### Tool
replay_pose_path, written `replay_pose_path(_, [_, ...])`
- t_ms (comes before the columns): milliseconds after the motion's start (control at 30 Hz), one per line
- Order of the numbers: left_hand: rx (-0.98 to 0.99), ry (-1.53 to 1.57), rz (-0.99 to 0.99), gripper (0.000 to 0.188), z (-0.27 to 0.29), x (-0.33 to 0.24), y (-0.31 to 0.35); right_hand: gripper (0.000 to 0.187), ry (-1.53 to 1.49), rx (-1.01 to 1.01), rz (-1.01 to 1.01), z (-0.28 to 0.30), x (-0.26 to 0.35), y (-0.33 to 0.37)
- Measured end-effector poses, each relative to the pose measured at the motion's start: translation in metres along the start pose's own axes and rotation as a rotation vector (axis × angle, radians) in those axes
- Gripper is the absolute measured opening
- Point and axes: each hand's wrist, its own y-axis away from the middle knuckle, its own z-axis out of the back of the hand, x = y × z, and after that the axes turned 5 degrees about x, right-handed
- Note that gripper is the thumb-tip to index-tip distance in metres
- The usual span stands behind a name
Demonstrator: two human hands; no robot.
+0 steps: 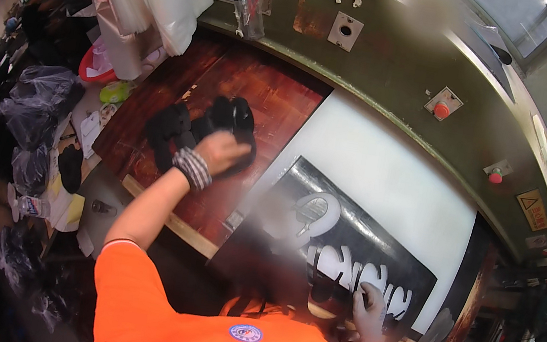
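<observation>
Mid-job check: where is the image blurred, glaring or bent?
In the head view, a dark, hazy blur sits left of the right hand, and a smudge crosses the green machine beam; also in the head view, pale sheen streaks the black sheet, and the beam bows with fisheye distortion.

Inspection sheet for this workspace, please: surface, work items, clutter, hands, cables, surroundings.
Surface: red-brown wooden board at left, white board to its right.
Work items: black pieces bunched on the wood; black sheet with cut-out shapes on the white board.
Clutter: plastic bags, papers, far left.
Hands: left hand at the black pieces, right hand by the sheet's near edge; both grips unclear.
Cables: nothing seen.
Surroundings: green machine with two red buttons.
</observation>
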Motion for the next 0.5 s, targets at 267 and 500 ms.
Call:
replay_pose_path(267, [-0.316, 0.233, 0.461, 0.020, -0.001, 0.009, 0.010, 0.021, 0.175, -0.039, 0.044, -0.002, 0.000, -0.007])
replay_pose_path(500, [-0.893, 0.880, 0.740, 0.012, 0.118, 0.032, 0.003, 0.018, 0.160, -0.003, -0.076, -0.001, 0.001, -0.025])
